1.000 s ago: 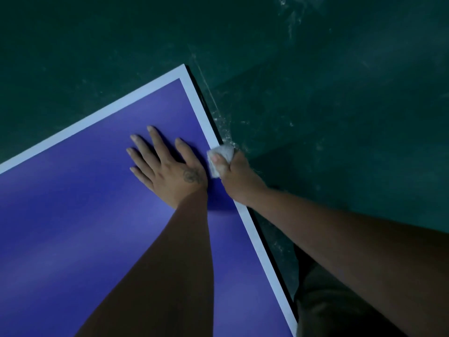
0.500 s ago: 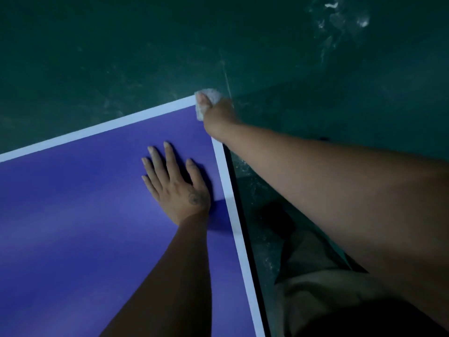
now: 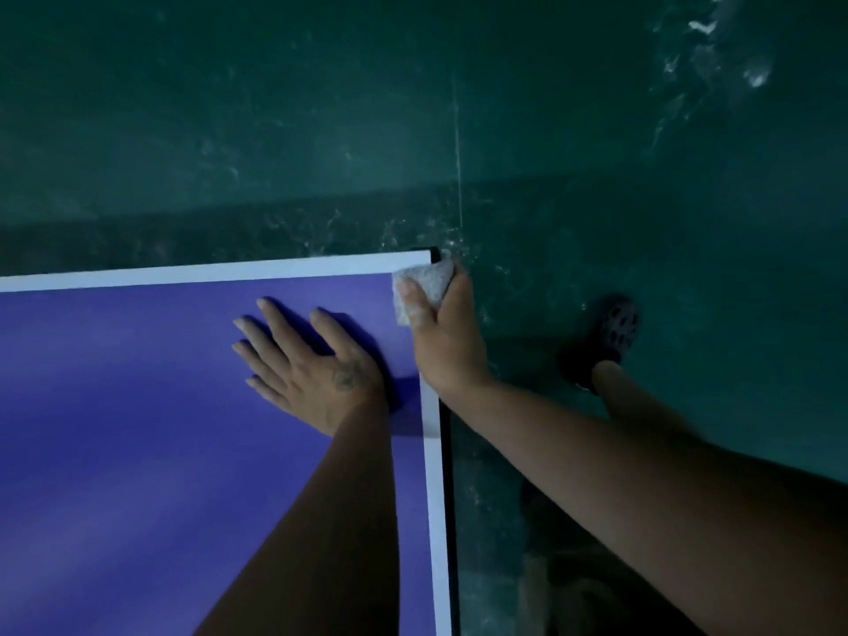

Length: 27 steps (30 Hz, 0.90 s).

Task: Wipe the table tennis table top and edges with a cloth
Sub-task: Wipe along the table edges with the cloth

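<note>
Right hand [image 3: 447, 342] grips the cloth [image 3: 424, 280] at the desk [image 3: 137, 406] corner, left hand [image 3: 312, 364] flat, released; best wrap it over the edge.

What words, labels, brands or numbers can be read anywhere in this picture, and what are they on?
None: no word, number or brand can be read here.
The dark mark on the back of the left hand: too blurred to tell whether it holds letters or a sign.
The table top, the cloth in the right hand and the shoe: no print shows.
</note>
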Motion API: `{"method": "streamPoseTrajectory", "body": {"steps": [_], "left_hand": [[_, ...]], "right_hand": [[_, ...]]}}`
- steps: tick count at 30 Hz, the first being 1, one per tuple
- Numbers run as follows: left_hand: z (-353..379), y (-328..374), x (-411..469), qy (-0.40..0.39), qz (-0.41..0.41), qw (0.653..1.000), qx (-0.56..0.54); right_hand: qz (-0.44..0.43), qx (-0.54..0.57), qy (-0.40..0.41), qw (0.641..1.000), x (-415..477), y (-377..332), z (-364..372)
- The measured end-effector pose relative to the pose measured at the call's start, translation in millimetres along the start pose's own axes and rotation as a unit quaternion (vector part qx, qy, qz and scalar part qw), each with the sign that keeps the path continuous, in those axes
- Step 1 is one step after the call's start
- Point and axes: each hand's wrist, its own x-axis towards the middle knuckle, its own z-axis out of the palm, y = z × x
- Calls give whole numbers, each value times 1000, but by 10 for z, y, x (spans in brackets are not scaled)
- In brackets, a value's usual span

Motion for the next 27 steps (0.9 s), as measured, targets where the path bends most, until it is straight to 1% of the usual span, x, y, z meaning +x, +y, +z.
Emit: {"method": "streamPoseTrajectory", "body": {"steps": [2,6,8,10,11,13,15,17,19,21,23,24,25,26,27], "left_hand": [[7,26,21,-2,2,1000,-3],[3,1,-6,1,1,1000,-3],[23,6,8,8,4,1000,-5],[39,0,13,15,8,1000,-6],[47,8,0,16,12,1000,-6],[49,-1,5,19,13,1000,-6],[51,-12,8,22,14,1000,-5],[57,-31,13,24,18,1000,-3],[51,-28,12,23,21,999,-5],[44,-15,13,23,18,1000,-8],[37,-21,0,24,12,999,-19],[31,-38,-10,28,10,999,-24],[37,-55,-14,34,6,999,-28],[47,-70,-14,38,-2,999,-31],[50,-76,-16,40,-19,999,-31]], "right_hand": [[3,0,10,1000,15,-111,-49],[-18,-65,63,996,-286,-11,-318],[-6,-48,56,997,-270,-59,-317],[23,-27,18,999,-127,-141,-198],[31,-25,21,999,-64,-166,-155],[17,-55,70,996,16,-168,-122],[-26,-85,96,991,39,-145,-265],[-58,-101,75,990,127,-145,-479],[-90,-158,3,983,311,-185,-693],[-130,-228,-91,961,519,-286,-840],[-137,-310,-175,924,677,-423,-855],[-130,-371,-217,894,732,-502,-806],[-119,-436,-254,855,777,-590,-721],[-105,-495,-280,816,821,-673,-620],[-93,-534,-303,783,863,-752,-499]]}}
